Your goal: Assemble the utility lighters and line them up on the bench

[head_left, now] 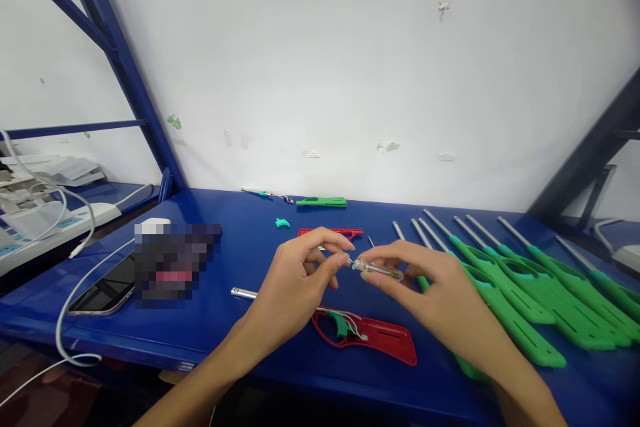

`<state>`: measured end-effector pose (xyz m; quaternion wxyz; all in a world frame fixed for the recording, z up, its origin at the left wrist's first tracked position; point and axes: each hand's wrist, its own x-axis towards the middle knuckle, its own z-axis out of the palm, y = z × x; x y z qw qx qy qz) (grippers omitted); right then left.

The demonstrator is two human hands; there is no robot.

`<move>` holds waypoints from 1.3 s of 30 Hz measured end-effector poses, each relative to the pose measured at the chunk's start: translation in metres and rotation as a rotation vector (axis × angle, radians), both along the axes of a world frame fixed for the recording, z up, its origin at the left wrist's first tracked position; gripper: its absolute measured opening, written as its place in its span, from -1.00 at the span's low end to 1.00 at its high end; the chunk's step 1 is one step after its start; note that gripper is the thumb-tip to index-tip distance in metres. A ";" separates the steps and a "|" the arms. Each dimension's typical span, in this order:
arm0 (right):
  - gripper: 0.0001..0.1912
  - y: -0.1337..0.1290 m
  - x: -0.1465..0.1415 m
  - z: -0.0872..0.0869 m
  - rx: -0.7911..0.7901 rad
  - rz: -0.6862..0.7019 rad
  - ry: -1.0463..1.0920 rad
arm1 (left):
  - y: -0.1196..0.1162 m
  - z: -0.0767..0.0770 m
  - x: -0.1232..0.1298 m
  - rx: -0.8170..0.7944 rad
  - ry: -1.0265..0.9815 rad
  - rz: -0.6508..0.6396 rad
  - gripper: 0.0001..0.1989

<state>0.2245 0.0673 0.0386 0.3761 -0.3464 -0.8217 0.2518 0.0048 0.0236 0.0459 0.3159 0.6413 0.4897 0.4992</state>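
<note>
Between thumb and fingers, my right hand (425,273) grips a clear fuel tank (381,270) of a lighter, held above the table. My left hand (305,273) is closed in a pinch at the tank's left tip; the small part between its fingertips is too small to make out. Just below lies a red lighter half-shell (390,340) with a green trigger (342,325) and white wires in it. Its metal tube (244,293) sticks out left of my left wrist. Behind my hands is another red shell piece (356,232), partly hidden.
Several green long-necked lighters (530,273) lie side by side at the right. Toward the wall are a green shell (321,202), a loose teal trigger (283,223) and a metal tube with wires (265,194). A phone (103,290) and white cable (63,320) occupy the left.
</note>
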 end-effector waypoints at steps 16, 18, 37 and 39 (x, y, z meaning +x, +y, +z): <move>-0.82 -0.001 0.000 0.001 0.013 0.048 0.022 | -0.005 0.004 0.002 0.091 0.047 -0.009 -0.90; -0.82 0.000 0.000 0.001 0.022 0.069 0.023 | -0.006 0.005 0.003 0.161 0.077 -0.022 -0.90; -0.74 0.003 -0.001 -0.004 0.089 0.171 0.056 | -0.006 -0.012 0.006 0.473 0.089 -0.171 -0.65; -0.75 0.002 0.000 -0.003 0.076 0.184 0.054 | -0.006 -0.012 0.005 0.477 0.095 -0.198 -0.66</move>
